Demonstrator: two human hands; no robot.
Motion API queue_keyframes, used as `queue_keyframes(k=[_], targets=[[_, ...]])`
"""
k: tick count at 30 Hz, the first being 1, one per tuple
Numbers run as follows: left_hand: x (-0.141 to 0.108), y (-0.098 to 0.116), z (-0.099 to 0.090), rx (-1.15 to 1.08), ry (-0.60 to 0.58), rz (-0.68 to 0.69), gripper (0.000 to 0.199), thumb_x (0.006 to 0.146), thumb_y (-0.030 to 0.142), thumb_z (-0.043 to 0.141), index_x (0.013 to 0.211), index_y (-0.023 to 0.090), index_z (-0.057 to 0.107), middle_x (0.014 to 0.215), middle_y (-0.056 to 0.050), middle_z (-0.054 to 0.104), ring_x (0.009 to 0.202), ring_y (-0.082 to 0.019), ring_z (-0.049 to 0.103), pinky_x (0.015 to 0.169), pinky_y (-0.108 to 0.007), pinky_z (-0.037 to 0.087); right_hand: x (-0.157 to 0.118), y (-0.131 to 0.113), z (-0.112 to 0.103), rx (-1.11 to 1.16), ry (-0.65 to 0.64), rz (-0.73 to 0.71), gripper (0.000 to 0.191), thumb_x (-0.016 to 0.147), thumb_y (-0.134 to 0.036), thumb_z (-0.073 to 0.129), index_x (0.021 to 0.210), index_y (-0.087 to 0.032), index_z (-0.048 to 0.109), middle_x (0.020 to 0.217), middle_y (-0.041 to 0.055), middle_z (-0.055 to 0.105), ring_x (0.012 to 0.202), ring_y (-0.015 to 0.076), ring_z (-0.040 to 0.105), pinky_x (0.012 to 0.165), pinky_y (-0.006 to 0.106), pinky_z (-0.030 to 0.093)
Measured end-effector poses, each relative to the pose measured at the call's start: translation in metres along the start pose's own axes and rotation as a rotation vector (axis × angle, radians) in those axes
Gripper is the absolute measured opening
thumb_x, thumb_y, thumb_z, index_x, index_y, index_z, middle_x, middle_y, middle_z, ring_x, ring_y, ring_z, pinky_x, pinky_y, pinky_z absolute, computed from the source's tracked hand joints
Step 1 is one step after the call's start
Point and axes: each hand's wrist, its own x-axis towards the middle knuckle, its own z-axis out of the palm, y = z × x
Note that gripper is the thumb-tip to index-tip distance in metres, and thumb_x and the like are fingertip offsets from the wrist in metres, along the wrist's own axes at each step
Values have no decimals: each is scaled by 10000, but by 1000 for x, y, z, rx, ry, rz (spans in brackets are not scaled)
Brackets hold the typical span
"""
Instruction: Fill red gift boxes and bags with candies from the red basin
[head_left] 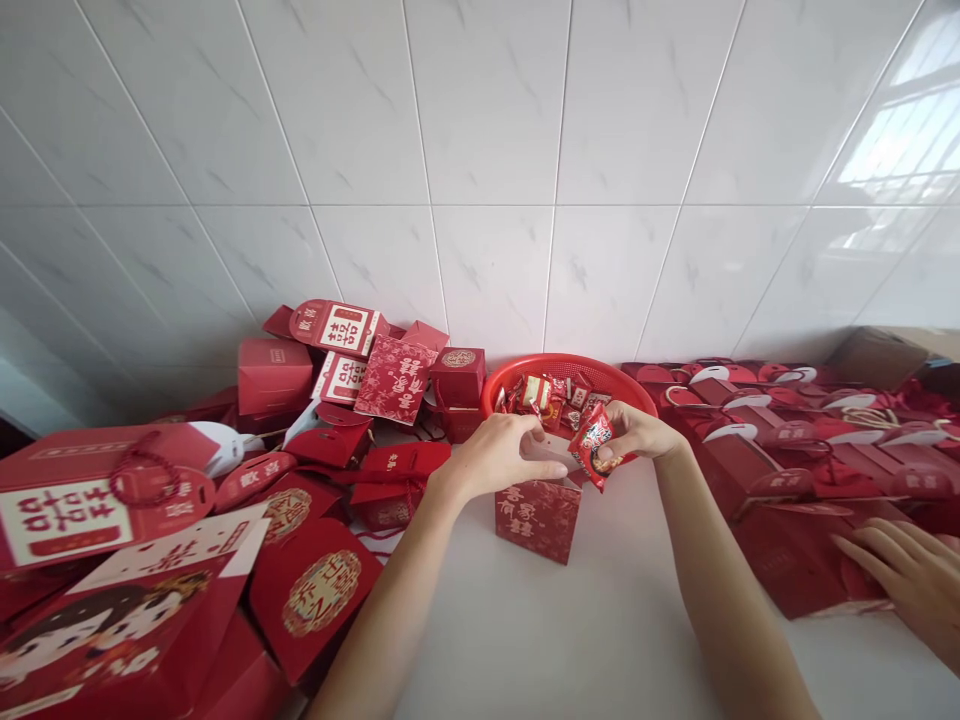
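A small open red box (537, 520) with a floral pattern and pale characters stands on the white table (517, 640). My left hand (506, 458) is at its top, fingers bent over the opening and wrapped on its upper edge. Between the thumb and fingers of my right hand (632, 434) is a red snack packet (594, 447), held tilted just above the box's right side. Behind both hands sits a round red plastic basket (574, 362) with several small wrapped sweets (553, 392) inside.
Red gift boxes of various shapes (322, 590) are piled on the left. Rows of red boxes (757, 460) fill the right side, where another person's hand (907, 570) touches the nearest one. A cardboard box (892, 355) sits at the back right, near the tiled wall (495, 270).
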Motion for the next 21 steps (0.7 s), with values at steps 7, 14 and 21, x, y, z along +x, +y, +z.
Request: queue_keyframes(k=[7,14,21], targets=[[-2,-18,-16,31,17,101,201,875,357,633,854,210,768,1044,-63,641,912,-206,635,878,-339,473,-3,-18,8,-94,159,13,274,720,-341,830,709,-109,686,585,-5,606,526,92,496,521,220,420],[4,-26,-10,-41,-17,69,310,898,411,607,1113,255,766,1054,-71,610,931,-212,604,897,-354,488,5,-47,44,-131,423,-100,277,839,-387,734,982,-161,663,859,39,687,723,161,638,629,266,539],[-3,-29,-16,-106,-126,5,364,761,445,746,1061,238,755,1131,-58,546,818,-171,617,761,-300,515,16,-50,67,-272,447,-29,197,841,-333,704,918,-217,565,752,-19,612,603,140,568,532,261,437]])
